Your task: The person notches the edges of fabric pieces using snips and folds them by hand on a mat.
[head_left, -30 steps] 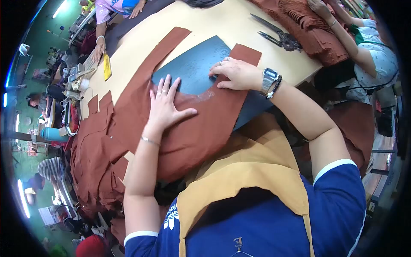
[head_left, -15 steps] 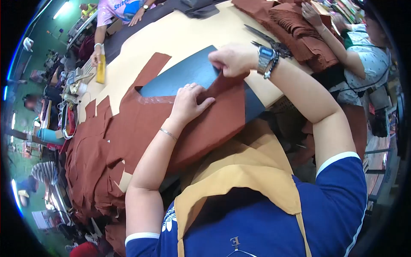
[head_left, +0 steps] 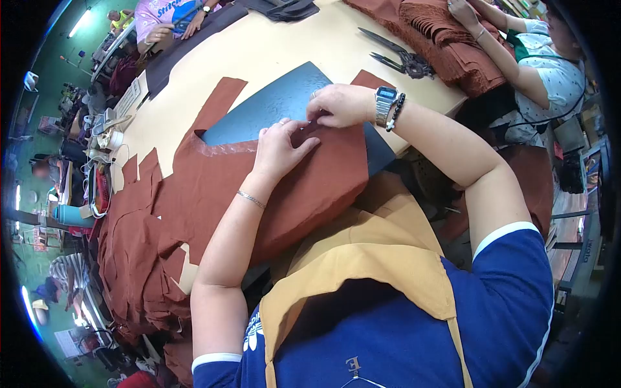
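Note:
A rust-brown cloth piece (head_left: pixel 323 168) lies over a dark blue-grey board (head_left: pixel 275 100), whose surface shows above the cloth's edge. My left hand (head_left: pixel 281 147) rests on the cloth, its fingers curled at that edge and its thumb apart. Close beside it, my right hand (head_left: pixel 343 105), with a watch on the wrist, pinches the same edge. The fingertips of both hands nearly meet, and partly hide the cloth between them. A pale, shiny strip runs along the cloth's edge to the left of my hands.
Large scissors (head_left: pixel 398 55) and a smaller dark cutting tool (head_left: pixel 387 63) lie on the pale table (head_left: pixel 213 64). Brown cloth pieces (head_left: pixel 129 252) heap up at left. More brown cloth (head_left: pixel 446 39) is stacked at right, by a co-worker (head_left: pixel 550 71). Another person (head_left: pixel 162 26) stands across the table.
My right hand has come down and left, toward my left hand, lowering the cloth it held raised. The person across has drawn a hand back, and the yellow object there is out of sight.

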`<state>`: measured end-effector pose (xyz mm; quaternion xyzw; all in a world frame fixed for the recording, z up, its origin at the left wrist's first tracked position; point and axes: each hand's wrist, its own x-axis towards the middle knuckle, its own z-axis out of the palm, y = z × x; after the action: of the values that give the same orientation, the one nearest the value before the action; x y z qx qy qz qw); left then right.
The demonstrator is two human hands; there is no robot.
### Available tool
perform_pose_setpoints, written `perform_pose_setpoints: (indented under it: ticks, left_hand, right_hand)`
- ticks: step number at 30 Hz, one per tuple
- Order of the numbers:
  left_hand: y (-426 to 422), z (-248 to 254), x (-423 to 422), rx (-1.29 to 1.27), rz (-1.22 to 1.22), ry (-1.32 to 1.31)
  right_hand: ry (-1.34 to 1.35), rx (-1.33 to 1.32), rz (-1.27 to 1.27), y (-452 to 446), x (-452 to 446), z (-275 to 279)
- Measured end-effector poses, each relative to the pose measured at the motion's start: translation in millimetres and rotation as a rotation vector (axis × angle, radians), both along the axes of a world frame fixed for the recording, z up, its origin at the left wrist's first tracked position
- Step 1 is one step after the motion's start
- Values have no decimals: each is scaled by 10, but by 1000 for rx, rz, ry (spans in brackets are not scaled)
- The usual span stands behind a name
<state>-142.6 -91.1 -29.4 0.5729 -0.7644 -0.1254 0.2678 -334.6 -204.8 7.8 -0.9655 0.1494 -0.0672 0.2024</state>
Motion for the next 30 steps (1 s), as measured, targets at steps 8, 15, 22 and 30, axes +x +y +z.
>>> perform_pose_setpoints:
  ticks: [8,15,22,30]
  left_hand:
    - [-32,90,191,75,-85,80]
    - [-46,104,318,3,-173,8]
    - [9,61,402,-120,-223,-101]
    - [63,89,509,-95,-218,-143]
  right_hand:
    - [-108,-159,71,-36,-58,-161]
    - [-162,-318,93,-8,-129,-305]
    - [-59,-497,86,66,-142,-358]
    - [110,-677,51,331,-33,-260]
